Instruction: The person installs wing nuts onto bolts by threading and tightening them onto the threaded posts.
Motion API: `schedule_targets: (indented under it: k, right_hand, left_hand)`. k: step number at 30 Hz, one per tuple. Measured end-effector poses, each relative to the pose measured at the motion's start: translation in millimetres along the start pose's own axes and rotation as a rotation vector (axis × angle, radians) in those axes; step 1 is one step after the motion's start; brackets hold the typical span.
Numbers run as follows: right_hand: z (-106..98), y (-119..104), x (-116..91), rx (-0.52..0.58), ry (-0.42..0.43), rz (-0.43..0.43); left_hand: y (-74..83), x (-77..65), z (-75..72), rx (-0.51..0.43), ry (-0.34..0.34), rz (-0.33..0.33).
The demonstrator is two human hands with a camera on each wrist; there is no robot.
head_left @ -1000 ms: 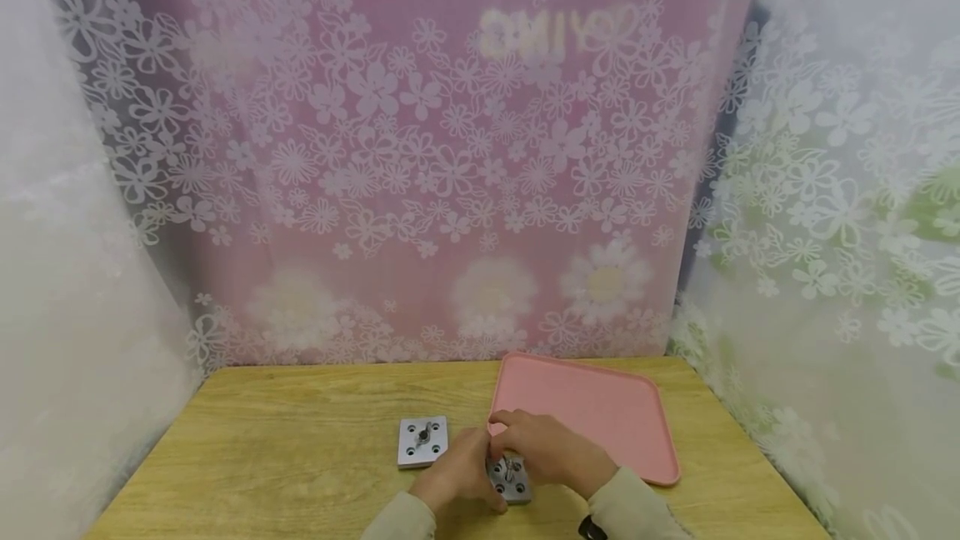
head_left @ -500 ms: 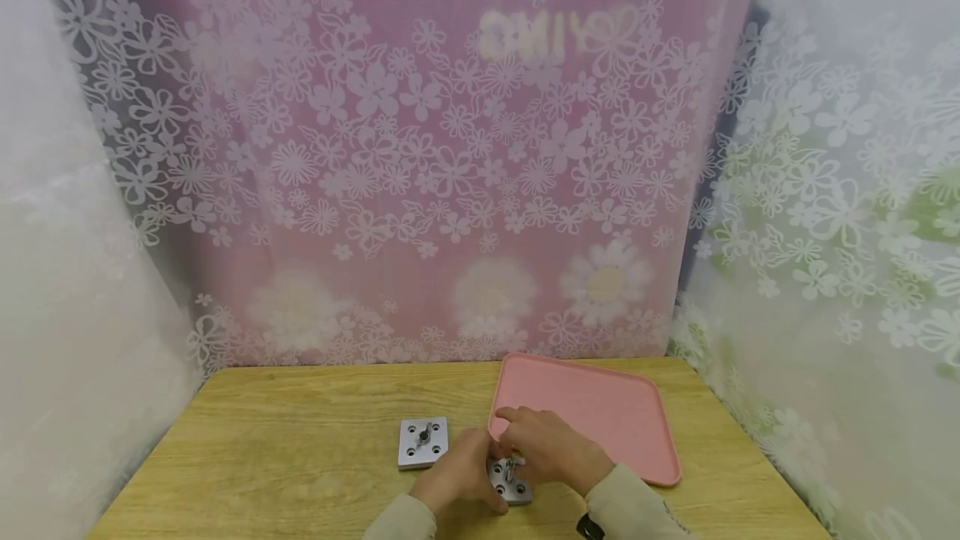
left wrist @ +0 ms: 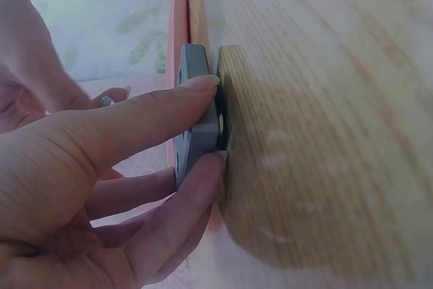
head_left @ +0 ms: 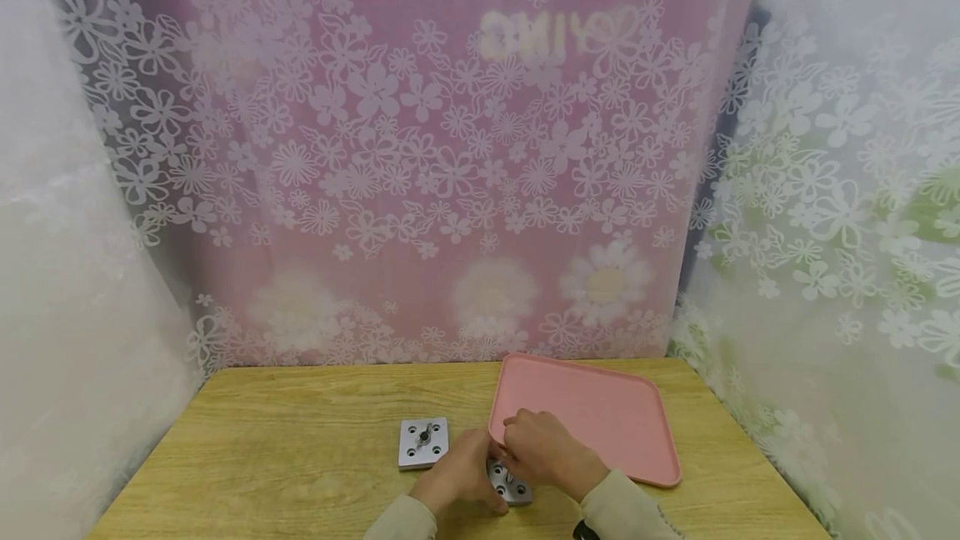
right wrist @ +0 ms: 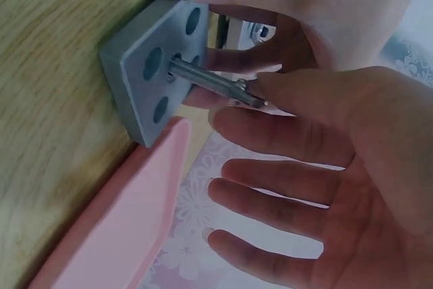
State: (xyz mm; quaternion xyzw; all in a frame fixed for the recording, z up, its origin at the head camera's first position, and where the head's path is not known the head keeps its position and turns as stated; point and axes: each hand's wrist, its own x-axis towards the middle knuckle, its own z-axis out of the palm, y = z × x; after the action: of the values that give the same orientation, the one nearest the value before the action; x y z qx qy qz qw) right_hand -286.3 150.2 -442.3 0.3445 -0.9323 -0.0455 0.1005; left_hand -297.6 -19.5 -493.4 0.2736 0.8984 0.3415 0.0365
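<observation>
A square metal plate (head_left: pixel 513 491) with several round holes lies near the table's front, partly covered by both hands. My left hand (head_left: pixel 465 471) grips it by its edges; in the left wrist view thumb and fingers press on the sides of the plate (left wrist: pixel 196 143). From the plate's middle a threaded wing bolt (right wrist: pixel 206 80) sticks up. My right hand (head_left: pixel 551 452) pinches its winged top between thumb and index finger, other fingers loosely bent in the right wrist view. A second metal plate (head_left: pixel 407 457) sits to the left, a winged fastener (head_left: pixel 424 437) at its centre.
A pink tray (head_left: pixel 592 407) lies at the back right of the wooden table (head_left: pixel 285 440), its near left corner close to the hands. Flowered curtains (head_left: pixel 450 190) enclose the table behind and on both sides.
My right hand has turned and its fingers have curled inward over the wing bolt. My left hand and the plate have stayed in place.
</observation>
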Motion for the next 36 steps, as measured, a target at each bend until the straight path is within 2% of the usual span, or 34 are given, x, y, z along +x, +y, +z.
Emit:
schedule_targets:
  k: [3,7,13,18,23,30,36]
  right_hand:
    - [-4.4,1.9,-0.8,0.007,0.012,0.000]
    - [-14.9,4.5,-2.8,0.060,0.025,-0.059]
    - [-17.2,2.4,-4.9,0.160,-0.069,-0.112]
    - [-11.8,0.8,-5.2,0.167,-0.100,-0.109]
    - [-8.0,2.2,-3.3,0.173,-0.123,-0.070]
    - [-8.2,3.5,-1.7,0.168,-0.141,-0.050]
    - [-5.2,4.9,-1.2,0.124,-0.136,-0.051]
  left_hand:
    - [-0.4,-0.9,-0.1,0.002,-0.001,-0.018]
    - [-0.6,-2.6,-0.4,0.002,0.000,-0.042]
    - [-0.6,-5.2,1.5,0.019,0.014,-0.044]
    - [1.0,-5.5,1.2,0.000,-0.004,-0.069]
    - [2.7,-3.8,-0.8,-0.031,-0.018,-0.081]
    - [2.3,-3.0,-0.7,0.003,0.020,-0.045]
    - [1.5,-1.4,-0.5,0.022,0.021,-0.035]
